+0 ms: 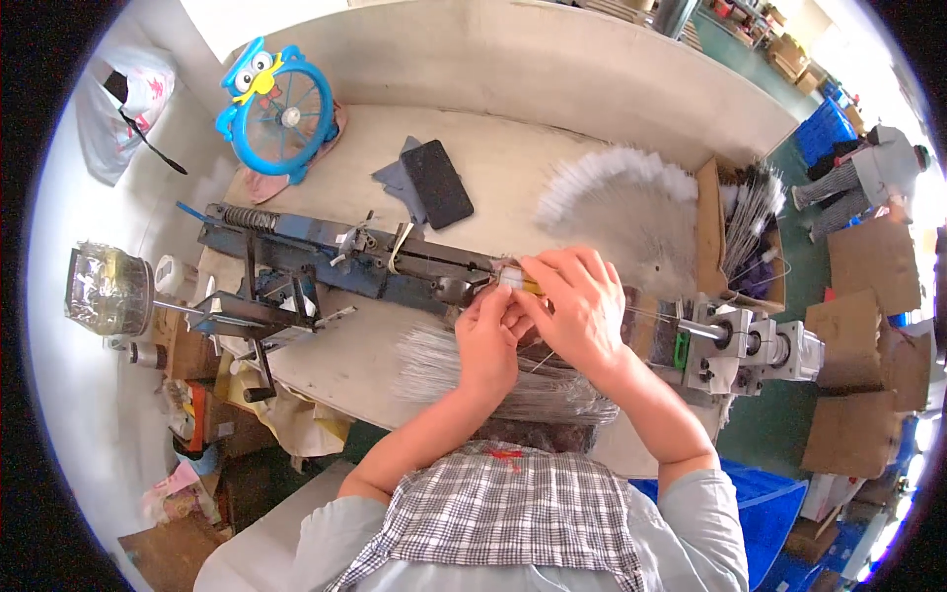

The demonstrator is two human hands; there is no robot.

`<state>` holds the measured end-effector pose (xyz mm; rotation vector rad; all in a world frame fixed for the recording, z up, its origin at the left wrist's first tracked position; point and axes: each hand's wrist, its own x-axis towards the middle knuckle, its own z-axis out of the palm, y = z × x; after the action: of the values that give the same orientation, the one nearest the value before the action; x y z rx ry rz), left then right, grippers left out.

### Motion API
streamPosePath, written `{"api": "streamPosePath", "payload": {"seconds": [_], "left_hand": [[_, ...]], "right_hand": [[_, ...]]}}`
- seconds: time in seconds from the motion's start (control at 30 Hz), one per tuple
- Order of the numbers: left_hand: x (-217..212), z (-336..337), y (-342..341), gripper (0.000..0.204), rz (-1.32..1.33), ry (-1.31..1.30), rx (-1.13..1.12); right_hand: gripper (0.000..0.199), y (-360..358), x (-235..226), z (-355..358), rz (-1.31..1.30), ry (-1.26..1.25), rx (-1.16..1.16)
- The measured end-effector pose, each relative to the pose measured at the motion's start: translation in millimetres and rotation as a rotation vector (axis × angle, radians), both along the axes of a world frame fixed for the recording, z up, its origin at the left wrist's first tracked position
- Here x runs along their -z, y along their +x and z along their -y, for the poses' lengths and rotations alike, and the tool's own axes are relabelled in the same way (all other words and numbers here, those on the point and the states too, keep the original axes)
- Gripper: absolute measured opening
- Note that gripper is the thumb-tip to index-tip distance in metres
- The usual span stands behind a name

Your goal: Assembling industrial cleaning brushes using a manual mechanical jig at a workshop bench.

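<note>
Both my hands meet over the right end of a long dark metal fixture (395, 264). My left hand (487, 345) is closed in a pinch, its fingertips by a small white-and-yellow piece (515, 279). Above it, my right hand (580, 301) has its fingers curled closed over the same piece, with the thumb pressing near the white part. What exactly lies between the left fingertips is hidden. Below my hands a bundle of thin, pale wires (552, 395) spreads along the table's near edge. Right of my right hand, a metal shaft (700, 329) runs into a motor-like unit (755, 345).
A fan of white-tipped wires (621, 187) lies at the back right beside a cardboard box (710, 232) of wires. A black phone-like slab (438, 185) rests on a grey cloth; a blue cartoon fan (281, 118) stands back left. A crank handle (260, 393) sticks out at the left.
</note>
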<state>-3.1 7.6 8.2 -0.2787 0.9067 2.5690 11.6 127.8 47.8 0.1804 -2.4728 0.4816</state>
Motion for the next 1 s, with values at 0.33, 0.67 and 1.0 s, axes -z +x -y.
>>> {"api": "streamPosePath", "payload": {"seconds": [0.33,0.67,1.0], "left_hand": [[1.0,-8.1,-0.5,0.012,-0.076,-0.092,-0.041],[-1.6,-4.4,-2.0,0.011,-0.06,0.04,-0.082],[-2.7,-6.4,1.1,0.016,-0.006,-0.011,-0.069]], "right_hand": [[0.026,5.2,6.4,-22.4,-0.061,-0.005,-0.125],[0.025,1.6,3.2,-11.1,0.014,-0.065,-0.133],[0.022,6.4,-0.2,-13.7,0.025,-0.092,-0.138]]}}
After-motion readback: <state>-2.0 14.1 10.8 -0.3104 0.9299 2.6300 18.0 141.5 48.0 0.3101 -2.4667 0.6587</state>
